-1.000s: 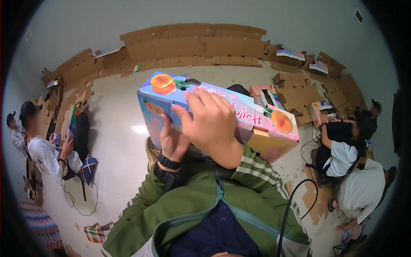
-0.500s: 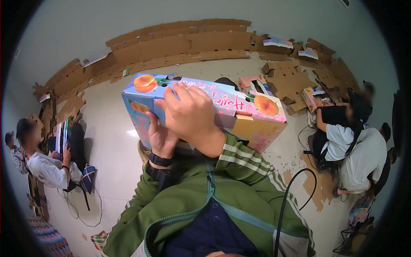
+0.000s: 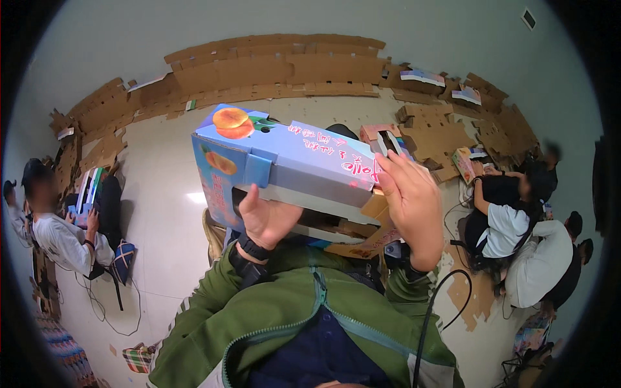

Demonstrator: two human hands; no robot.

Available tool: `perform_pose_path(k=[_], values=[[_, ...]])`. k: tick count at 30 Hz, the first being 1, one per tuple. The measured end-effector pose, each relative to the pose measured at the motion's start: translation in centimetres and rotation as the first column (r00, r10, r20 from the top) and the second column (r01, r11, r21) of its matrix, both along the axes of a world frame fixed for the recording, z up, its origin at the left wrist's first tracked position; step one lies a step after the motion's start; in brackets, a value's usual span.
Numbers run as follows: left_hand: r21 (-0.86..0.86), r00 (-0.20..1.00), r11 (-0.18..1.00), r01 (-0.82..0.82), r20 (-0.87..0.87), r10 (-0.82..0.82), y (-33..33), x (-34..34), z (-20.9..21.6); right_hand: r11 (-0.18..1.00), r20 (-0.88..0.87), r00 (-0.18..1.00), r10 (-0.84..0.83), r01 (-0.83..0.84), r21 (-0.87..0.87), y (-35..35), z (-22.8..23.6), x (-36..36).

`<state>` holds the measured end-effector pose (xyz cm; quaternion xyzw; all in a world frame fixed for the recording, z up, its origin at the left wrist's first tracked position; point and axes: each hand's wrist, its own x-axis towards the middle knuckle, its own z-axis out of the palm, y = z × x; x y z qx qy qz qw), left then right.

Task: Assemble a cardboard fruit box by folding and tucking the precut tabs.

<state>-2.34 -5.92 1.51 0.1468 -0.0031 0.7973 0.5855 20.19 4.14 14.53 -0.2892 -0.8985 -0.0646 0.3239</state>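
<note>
A blue and pink cardboard box (image 3: 304, 152) printed with peaches is held in front of my chest, its long side gaping toward me. My left hand (image 3: 268, 216) reaches into that opening, thumb up by a folded blue tab (image 3: 258, 170); its other fingers are hidden behind the panel edge as it holds the box. At the box's right end, my right hand (image 3: 412, 200) lies over the top corner, fingers stretched and resting on the panel. Beside its thumb sticks out a bare brown flap (image 3: 374, 205).
Cardboard sheets (image 3: 233, 71) line the far wall. Another printed box (image 3: 387, 137) stands on the floor beyond mine. A person (image 3: 68, 226) sits at left with a box; several people (image 3: 511, 207) sit at right. A black cable (image 3: 424, 323) loops beside my right arm.
My right hand has moved from the left part of the top panel to the right end. The blue tab is now uncovered, and the box has tilted, showing more of its opening.
</note>
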Motion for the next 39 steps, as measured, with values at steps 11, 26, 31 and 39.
perform_pose_path(k=[11, 26, 31, 39], values=[[-0.028, 0.866, 0.912, 0.409, -0.303, -0.398, 2.4, 6.3, -1.4, 0.994, -0.095, 0.995, -0.03, 0.04, 0.105, 0.9, -2.6, -1.0], [-0.282, 0.857, 0.936, 0.212, -0.406, -0.316, 3.8, 6.9, -1.7, 0.966, -0.331, 0.941, -0.071, 0.148, 0.213, 1.7, -4.9, -2.4], [-0.586, 0.812, 0.808, 0.054, -0.445, -0.377, 4.1, 6.6, -1.0, 0.978, -0.393, 0.917, -0.071, 0.141, 0.153, 3.5, -5.7, -2.7], [-0.158, -0.043, 0.945, 0.287, -0.987, -0.152, 0.9, 4.1, 3.7, 0.964, -0.25, 0.956, -0.153, 0.089, -0.252, 12.1, -8.3, -0.1]])
